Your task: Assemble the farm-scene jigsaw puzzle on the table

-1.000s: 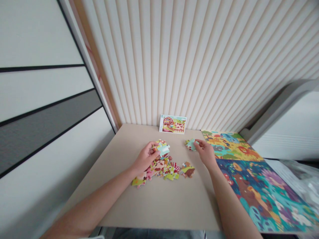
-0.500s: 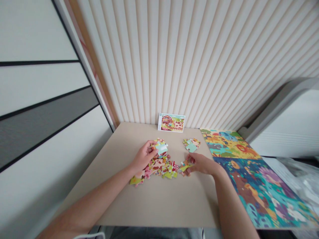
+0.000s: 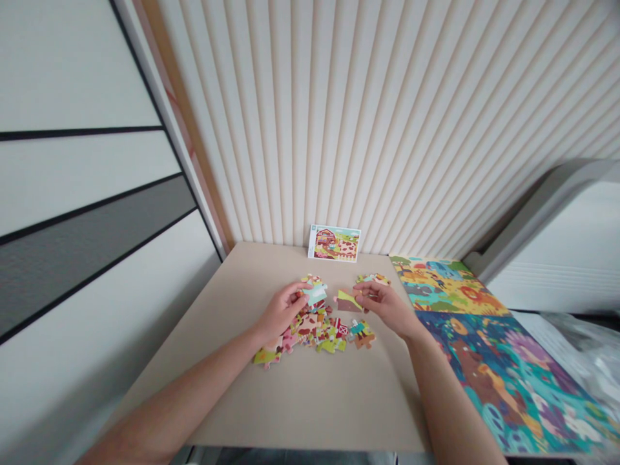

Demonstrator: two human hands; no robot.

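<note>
My left hand (image 3: pixel 285 309) pinches a light-blue jigsaw puzzle piece (image 3: pixel 316 295) above the upper part of a heap of mixed pieces (image 3: pixel 310 326). To its right, my right hand (image 3: pixel 380 300) has its thumb and fingers closed on a brown and yellow-green puzzle piece (image 3: pixel 347 302), held up off the table. A gap separates the two held pieces. Below my right hand, a loose piece with teal and tan (image 3: pixel 362 332) lies at the heap's right end. Another small group of pieces (image 3: pixel 374 279) sits behind my right hand, which partly hides it.
A farm picture card (image 3: pixel 334 243) leans against the ribbed wall (image 3: pixel 314 129) at the table's back. Two assembled puzzles, a yellow one (image 3: pixel 445 284) and a dark blue one (image 3: pixel 513 381), lie along the right side of the beige table (image 3: pixel 310 407). Clear plastic wrapping (image 3: pixel 581 349) is at far right.
My right hand has lifted the brown and yellow-green piece from beside the heap and moved it up toward the left hand. My left hand still holds the light-blue piece.
</note>
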